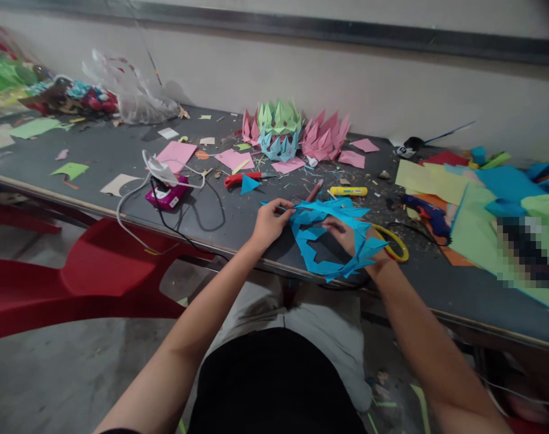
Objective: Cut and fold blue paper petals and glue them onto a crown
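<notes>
A blue paper crown (322, 266), a ring of pointed folded pieces, is held just above the table's front edge. My left hand (273, 222) pinches its left end between thumb and fingertips. My right hand (341, 234) reaches inside the ring, with its fingers closed on the paper near the far band; part of that hand is hidden behind the crown. Just beyond my left hand lie a loose blue paper triangle (249, 184) and red-handled scissors (238, 179). A yellow glue stick or marker (348, 191) rests behind the crown.
Finished-looking green (278, 116), light blue (278, 144) and pink crowns (326, 137) stand by the wall. A purple power adapter (166, 196) with cables sits left. At right are a dark blue glue gun (425, 216), a yellow tape roll (398, 244) and coloured paper sheets (477, 226). Scraps litter the table.
</notes>
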Tool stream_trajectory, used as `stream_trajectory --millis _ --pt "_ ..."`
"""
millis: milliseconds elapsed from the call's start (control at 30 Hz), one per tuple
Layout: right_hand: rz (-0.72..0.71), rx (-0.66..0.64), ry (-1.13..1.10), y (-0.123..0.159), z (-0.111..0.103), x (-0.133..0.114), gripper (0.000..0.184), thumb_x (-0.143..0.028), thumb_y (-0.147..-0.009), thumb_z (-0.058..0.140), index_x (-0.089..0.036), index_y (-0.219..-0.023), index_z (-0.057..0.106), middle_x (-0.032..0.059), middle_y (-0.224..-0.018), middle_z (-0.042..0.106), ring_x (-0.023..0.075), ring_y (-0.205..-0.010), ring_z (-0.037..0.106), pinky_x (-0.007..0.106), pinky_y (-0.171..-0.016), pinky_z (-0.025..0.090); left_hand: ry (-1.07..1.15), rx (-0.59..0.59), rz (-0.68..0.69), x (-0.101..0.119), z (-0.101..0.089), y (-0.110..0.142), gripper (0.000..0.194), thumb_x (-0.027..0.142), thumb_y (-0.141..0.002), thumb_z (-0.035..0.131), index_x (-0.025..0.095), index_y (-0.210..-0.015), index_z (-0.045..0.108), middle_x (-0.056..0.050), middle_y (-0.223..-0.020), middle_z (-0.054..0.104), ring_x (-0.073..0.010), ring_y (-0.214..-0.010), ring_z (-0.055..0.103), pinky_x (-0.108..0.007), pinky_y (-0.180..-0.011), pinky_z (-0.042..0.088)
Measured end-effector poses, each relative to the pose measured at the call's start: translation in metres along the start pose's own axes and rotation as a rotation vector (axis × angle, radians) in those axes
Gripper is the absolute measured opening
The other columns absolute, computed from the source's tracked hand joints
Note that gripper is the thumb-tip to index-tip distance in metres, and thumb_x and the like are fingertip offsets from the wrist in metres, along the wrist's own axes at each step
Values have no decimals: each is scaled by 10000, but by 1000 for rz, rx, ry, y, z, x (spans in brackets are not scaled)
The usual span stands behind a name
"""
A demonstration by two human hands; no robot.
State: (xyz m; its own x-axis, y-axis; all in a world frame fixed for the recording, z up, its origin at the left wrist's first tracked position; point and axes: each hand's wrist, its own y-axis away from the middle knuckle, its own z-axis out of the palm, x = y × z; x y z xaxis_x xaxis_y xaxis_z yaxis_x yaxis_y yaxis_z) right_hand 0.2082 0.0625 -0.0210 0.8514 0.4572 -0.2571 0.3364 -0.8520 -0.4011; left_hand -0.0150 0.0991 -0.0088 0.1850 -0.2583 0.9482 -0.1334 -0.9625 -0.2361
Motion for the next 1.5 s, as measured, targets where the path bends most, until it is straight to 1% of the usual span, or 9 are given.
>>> stream_trajectory --millis 100,233,500,767,967,1167,1233,1333,1500 --pt "-149 -65 -108 -3 12 -14 247 -248 -875 418 -246 -893 664 11 -895 697 188 -849 630 360 -802 490 3 1 6 -1 1 0 63 210 -713 620 164 -756 629 2 -694 635 -102 -597 552 -196 -522 423" --pt "-303 -85 -66 -8 12 -33 260 -196 -865 424 -228 -925 675 43 -948 686 187 -895 616 354 -825 483 14 -5 14 -3 1 0 75 215 -717 616 159 -765 629 0 -714 642 -100 -604 559 -193 -530 433" --pt "-346 -217 -50 -14 -5 -46 257 -175 -845 445 -200 -951 678 79 -980 666 226 -882 605 380 -810 486 21 -7 26 -4 1 -1 71 206 -718 614 157 -766 632 -6 -727 648 -103 -619 560 -202 -555 441" --pt "-287 -131 -123 -12 5 -43 209 -214 -855 449 -212 -846 657 50 -928 677 191 -880 617 358 -792 495 27 -1 27 -6 2 -1 79 222 -710 613 160 -757 629 -4 -718 640 -102 -609 549 -202 -542 430" --pt "-206 -159 -192 -9 1 -45 148 -204 -801 479 -236 -765 618 60 -933 675 222 -897 619 385 -801 489 42 1 16 -3 2 -1 87 234 -706 616 161 -751 628 -3 -707 633 -100 -593 535 -203 -533 423" --pt "-219 -184 -222 -13 -3 -50 71 -172 -741 502 -232 -717 529 60 -874 647 218 -877 603 369 -791 476 49 2 14 -3 1 -1 86 233 -702 619 163 -749 628 -2 -706 632 -101 -594 532 -206 -535 426" --pt "-186 -168 -243 -13 -1 -47 56 -184 -727 521 -230 -705 496 54 -849 636 214 -843 598 367 -767 475 50 2 16 -3 1 -1 81 230 -704 616 162 -748 628 0 -695 626 -101 -592 530 -205 -530 424" --pt "-113 -80 -318 -9 5 -37 69 -230 -754 527 -230 -709 475 31 -791 616 195 -770 584 364 -733 477 47 0 14 -3 1 -1 78 225 -706 614 161 -749 628 2 -683 619 -100 -583 528 -200 -515 418" --pt "-34 -50 -411 -1 8 -21 128 -324 -815 538 -220 -743 553 21 -779 633 191 -765 600 373 -758 492 55 0 13 -3 1 -1 83 227 -707 615 161 -756 626 2 -684 622 -96 -573 530 -193 -502 412"
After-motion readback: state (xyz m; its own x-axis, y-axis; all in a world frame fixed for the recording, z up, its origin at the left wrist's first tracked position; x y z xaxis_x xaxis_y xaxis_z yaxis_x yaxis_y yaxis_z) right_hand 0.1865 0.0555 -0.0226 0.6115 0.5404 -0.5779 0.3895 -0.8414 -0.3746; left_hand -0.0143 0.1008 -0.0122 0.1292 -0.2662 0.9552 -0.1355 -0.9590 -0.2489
